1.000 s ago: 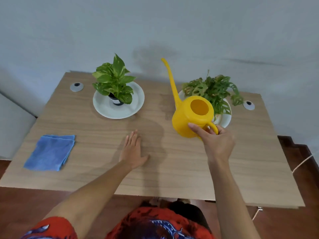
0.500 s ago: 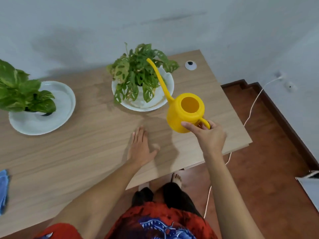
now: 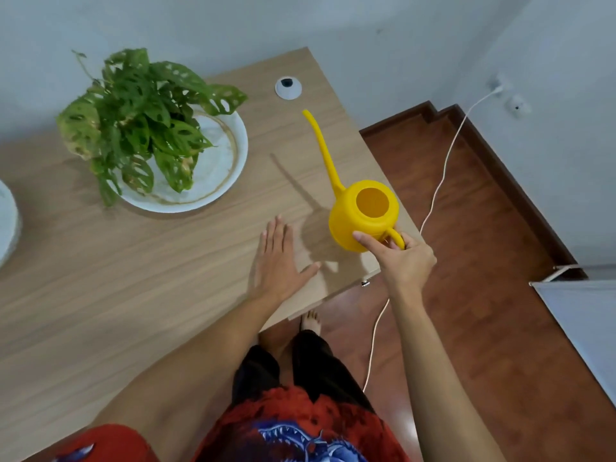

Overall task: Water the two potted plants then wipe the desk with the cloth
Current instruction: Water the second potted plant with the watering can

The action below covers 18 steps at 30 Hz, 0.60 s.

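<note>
My right hand grips the handle of a yellow watering can near the desk's right edge, its long spout pointing away toward the back. My left hand lies flat on the wooden desk with fingers straight, just left of the can. A leafy potted plant with holed leaves sits in a white dish at the back left of the view. The rim of a second white dish shows at the far left edge; its plant and the cloth are out of view.
A round white cable grommet sits at the desk's back right corner. Right of the desk is wooden floor with a white cable running to a wall socket. A white panel stands at the right. My feet show below the desk edge.
The view has swung further right, so the left plant and cloth left the frame. The watering can moved right, away from the holed-leaf plant, toward the desk's right edge. My left hand stayed flat.
</note>
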Tool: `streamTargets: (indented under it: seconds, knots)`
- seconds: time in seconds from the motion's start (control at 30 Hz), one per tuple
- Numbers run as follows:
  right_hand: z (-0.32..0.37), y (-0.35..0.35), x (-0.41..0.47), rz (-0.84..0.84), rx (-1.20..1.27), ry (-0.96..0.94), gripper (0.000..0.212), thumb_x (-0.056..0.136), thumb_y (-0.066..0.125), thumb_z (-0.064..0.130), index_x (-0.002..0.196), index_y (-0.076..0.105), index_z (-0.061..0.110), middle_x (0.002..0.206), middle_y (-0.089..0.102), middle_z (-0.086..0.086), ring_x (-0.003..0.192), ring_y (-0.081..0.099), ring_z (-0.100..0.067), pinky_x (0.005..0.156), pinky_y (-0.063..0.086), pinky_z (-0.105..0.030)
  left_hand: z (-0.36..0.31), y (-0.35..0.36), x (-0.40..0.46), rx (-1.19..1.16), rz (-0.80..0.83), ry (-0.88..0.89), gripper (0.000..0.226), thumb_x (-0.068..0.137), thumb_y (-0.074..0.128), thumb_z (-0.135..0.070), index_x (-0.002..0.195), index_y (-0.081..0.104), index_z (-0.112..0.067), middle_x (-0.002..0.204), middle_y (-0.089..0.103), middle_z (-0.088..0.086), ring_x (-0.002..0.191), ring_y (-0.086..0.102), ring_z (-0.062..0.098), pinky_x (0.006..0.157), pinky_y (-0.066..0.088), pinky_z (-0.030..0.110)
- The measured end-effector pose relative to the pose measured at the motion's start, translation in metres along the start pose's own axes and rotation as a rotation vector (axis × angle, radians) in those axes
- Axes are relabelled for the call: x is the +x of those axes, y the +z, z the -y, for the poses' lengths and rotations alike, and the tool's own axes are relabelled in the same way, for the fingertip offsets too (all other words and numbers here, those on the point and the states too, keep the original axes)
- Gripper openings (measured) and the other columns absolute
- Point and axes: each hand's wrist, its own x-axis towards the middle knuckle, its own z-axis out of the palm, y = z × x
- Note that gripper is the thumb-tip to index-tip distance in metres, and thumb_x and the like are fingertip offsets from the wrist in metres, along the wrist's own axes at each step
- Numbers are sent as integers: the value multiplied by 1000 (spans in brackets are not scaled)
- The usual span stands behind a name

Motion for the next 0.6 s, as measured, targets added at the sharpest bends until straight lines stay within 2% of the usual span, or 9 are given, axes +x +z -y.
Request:
streamTargets:
  seconds: [0.07, 0.23, 0.33, 0.5, 0.57, 0.6]
  knots:
    - [-11, -6, 12, -21, 2, 12, 71, 50, 97, 50, 53, 44, 3, 52, 28, 4, 55, 26, -15, 53, 26, -31, -14, 7, 7, 10, 16, -4, 116, 77, 36, -84, 159, 13, -5, 169, -3, 15, 156, -8, 26, 126, -5, 42]
    - [-34, -18, 32, -17, -20, 54, 74, 50, 97, 50, 52, 37, 6, 52, 26, 4, 54, 23, -14, 51, 24, -30, -33, 22, 9, 37, 25, -60, 128, 72, 30, -92, 159, 1, -4, 167, -15, 14, 154, -18, 23, 124, -15, 42]
    - [-40, -19, 37, 2, 1, 77, 74, 51, 98, 45, 49, 29, 17, 51, 24, 6, 47, 25, -12, 46, 21, -22, -36, 27, 10, 67, -1, -85, 131, 72, 33, -94, 159, 0, -2, 167, -15, 14, 154, -17, 23, 124, -15, 44]
    - [-53, -16, 45, 24, 44, 117, 75, 52, 98, 45, 50, 28, 20, 55, 25, 9, 46, 26, -12, 46, 22, -21, -42, 31, 12, 92, 11, -95, 130, 73, 28, -96, 159, -1, -2, 167, -16, 14, 154, -18, 23, 125, -11, 46]
    - [-56, -14, 45, 40, 55, 131, 73, 51, 98, 48, 49, 30, 21, 56, 31, 11, 47, 27, -12, 46, 23, -21, -43, 31, 12, 92, 22, -97, 130, 73, 26, -96, 159, -2, -3, 167, -17, 14, 154, -20, 23, 125, -12, 46]
    - [-57, -13, 45, 49, 72, 130, 69, 52, 98, 44, 48, 32, 24, 62, 37, 12, 44, 32, -10, 44, 24, -17, -43, 31, 12, 91, 26, -98, 130, 73, 26, -96, 159, -3, -3, 167, -17, 14, 154, -20, 23, 124, -12, 46]
